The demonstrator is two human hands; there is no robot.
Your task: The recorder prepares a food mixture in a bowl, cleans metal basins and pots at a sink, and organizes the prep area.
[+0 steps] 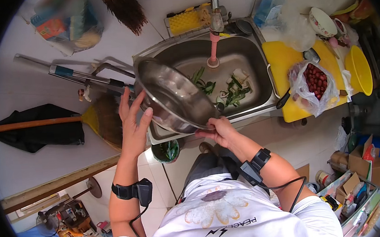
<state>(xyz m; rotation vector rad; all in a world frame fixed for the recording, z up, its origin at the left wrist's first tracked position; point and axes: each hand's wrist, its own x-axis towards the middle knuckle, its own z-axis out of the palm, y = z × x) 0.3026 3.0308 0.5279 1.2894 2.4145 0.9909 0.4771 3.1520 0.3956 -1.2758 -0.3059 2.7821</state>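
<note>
A round stainless steel basin (171,96) is tilted over the left part of the metal sink (265,88); no food shows inside it. My right hand (221,131) grips its near right rim. At its left outer wall, my left hand (132,123) has its fingers spread; whether the fingertips touch the metal is hard to tell. Green leaves (237,92) and pale scraps (240,75) lie on the sink floor, with more leaves (203,81) partly hidden behind the basin. Above them hangs a pink tap extension (214,47) on the metal faucet (215,14).
Right of the sink, a yellow cutting board (276,55) bears a plastic bag of red fruits (316,82) and a black-handled knife (283,99). A yellow bowl (358,70) stands beyond. Below the sink is a bin (165,151) with greens. A broom (105,122) hangs at left.
</note>
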